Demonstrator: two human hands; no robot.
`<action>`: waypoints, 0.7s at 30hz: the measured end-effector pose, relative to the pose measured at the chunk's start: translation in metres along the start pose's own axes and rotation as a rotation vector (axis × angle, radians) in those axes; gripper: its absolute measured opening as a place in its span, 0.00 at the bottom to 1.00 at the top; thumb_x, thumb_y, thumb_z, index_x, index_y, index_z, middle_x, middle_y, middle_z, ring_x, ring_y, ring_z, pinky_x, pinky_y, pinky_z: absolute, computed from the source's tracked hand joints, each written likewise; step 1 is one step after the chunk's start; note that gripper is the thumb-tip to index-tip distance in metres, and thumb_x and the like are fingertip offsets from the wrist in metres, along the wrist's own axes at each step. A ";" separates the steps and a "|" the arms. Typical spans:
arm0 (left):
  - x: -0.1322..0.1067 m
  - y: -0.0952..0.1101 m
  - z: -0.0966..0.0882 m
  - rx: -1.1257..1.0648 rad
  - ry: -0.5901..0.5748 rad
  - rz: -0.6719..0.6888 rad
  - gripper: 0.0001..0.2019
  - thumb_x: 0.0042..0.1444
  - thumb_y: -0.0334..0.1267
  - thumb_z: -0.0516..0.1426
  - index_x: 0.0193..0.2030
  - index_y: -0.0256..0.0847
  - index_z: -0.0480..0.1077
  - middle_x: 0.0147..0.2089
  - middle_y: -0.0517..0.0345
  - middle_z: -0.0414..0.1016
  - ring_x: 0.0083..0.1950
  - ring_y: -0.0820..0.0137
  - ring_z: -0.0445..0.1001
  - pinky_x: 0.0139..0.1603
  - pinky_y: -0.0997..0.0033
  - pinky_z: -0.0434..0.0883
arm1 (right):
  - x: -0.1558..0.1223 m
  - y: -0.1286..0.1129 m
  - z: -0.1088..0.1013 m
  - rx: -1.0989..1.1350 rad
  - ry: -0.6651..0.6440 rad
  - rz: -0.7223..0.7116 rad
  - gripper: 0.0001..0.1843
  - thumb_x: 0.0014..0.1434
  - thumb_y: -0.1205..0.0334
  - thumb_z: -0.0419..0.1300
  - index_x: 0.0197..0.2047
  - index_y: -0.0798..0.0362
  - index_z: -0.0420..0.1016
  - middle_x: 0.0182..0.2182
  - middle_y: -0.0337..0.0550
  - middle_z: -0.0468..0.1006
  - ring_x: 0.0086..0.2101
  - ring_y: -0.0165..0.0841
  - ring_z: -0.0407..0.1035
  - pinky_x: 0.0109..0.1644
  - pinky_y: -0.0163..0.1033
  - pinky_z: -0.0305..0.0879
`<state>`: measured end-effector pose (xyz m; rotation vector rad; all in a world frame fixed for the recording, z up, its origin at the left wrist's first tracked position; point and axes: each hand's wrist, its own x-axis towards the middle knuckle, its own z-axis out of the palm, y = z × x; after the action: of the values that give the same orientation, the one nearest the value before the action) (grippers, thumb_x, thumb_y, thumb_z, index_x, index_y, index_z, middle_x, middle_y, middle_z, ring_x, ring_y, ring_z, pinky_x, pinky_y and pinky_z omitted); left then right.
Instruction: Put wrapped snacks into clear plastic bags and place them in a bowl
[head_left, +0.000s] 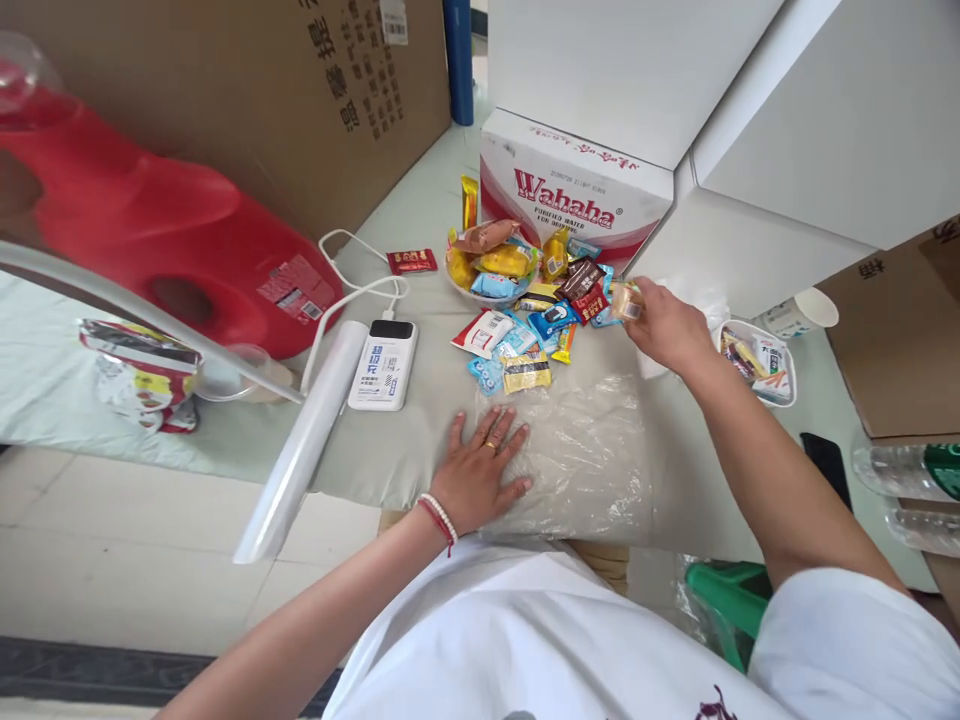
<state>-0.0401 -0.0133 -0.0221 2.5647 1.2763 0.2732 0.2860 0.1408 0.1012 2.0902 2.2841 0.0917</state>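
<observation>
Head view: a table draped in pale green cloth [409, 440] is backed by a white-and-red cardboard box [574, 195]. Nearest the body, a crinkled sheet of clear plastic [581, 460] is laid flat; beyond it, a heap of brightly coloured wrapped snacks [553, 318] is spread beside a filled, pale round bowl [474, 297]. At the sheet's left edge, the bare left hand [481, 475] is placed palm down, fingers spread, nothing being grasped. By the bare right hand [667, 322], a small tan packet in shiny wrapping, pale-labelled [627, 302], is pinched at the fingertips, just beside the heap's right edge.
</observation>
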 end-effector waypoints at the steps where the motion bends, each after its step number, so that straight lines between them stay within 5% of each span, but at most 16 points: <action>1: 0.001 0.000 0.000 -0.006 -0.004 -0.001 0.34 0.66 0.59 0.53 0.75 0.47 0.60 0.79 0.45 0.53 0.79 0.47 0.53 0.76 0.29 0.38 | -0.018 -0.006 -0.012 0.042 -0.013 -0.042 0.34 0.65 0.53 0.57 0.71 0.52 0.58 0.56 0.57 0.76 0.47 0.49 0.74 0.46 0.46 0.68; 5: 0.002 -0.001 0.000 -0.019 -0.004 -0.001 0.34 0.66 0.58 0.53 0.74 0.46 0.60 0.79 0.45 0.53 0.79 0.47 0.52 0.76 0.29 0.36 | -0.087 -0.054 -0.026 0.189 -0.303 -0.340 0.29 0.65 0.53 0.59 0.67 0.48 0.64 0.52 0.49 0.80 0.46 0.43 0.76 0.47 0.41 0.68; 8: -0.004 0.000 -0.002 -0.016 0.038 -0.012 0.34 0.66 0.56 0.54 0.75 0.45 0.59 0.79 0.44 0.52 0.79 0.47 0.52 0.76 0.30 0.34 | -0.115 -0.096 0.000 0.175 -0.485 -0.406 0.27 0.65 0.56 0.61 0.66 0.48 0.66 0.51 0.50 0.79 0.44 0.43 0.78 0.44 0.40 0.69; 10: -0.014 -0.001 -0.005 0.001 0.102 -0.029 0.35 0.67 0.53 0.54 0.76 0.41 0.56 0.78 0.41 0.53 0.79 0.47 0.51 0.76 0.31 0.33 | -0.126 -0.109 0.022 0.204 -0.499 -0.385 0.30 0.65 0.60 0.62 0.68 0.48 0.64 0.59 0.54 0.74 0.48 0.44 0.77 0.47 0.41 0.71; 15: -0.045 -0.016 -0.012 -0.030 0.113 0.232 0.29 0.69 0.40 0.53 0.76 0.49 0.55 0.73 0.45 0.65 0.75 0.56 0.62 0.79 0.40 0.35 | -0.173 -0.077 0.051 0.583 -0.233 -0.294 0.35 0.71 0.56 0.57 0.76 0.46 0.49 0.70 0.56 0.60 0.64 0.44 0.66 0.62 0.49 0.70; 19: -0.059 -0.033 -0.017 -0.096 0.007 0.363 0.40 0.63 0.59 0.57 0.76 0.41 0.56 0.74 0.35 0.62 0.76 0.50 0.61 0.78 0.37 0.36 | -0.234 -0.041 0.070 0.598 -0.151 -0.374 0.48 0.66 0.47 0.64 0.79 0.41 0.41 0.72 0.58 0.57 0.68 0.51 0.59 0.67 0.61 0.66; 21: -0.060 -0.037 -0.018 -0.110 -0.025 0.392 0.36 0.61 0.59 0.60 0.72 0.45 0.63 0.75 0.38 0.60 0.77 0.47 0.57 0.77 0.34 0.38 | -0.257 -0.035 0.084 0.547 -0.154 -0.389 0.49 0.63 0.49 0.67 0.78 0.39 0.46 0.73 0.57 0.55 0.69 0.54 0.56 0.67 0.67 0.64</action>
<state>-0.1084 -0.0376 -0.0201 2.6933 0.7173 0.3731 0.2796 -0.1175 0.0131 1.6873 2.7811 -0.7543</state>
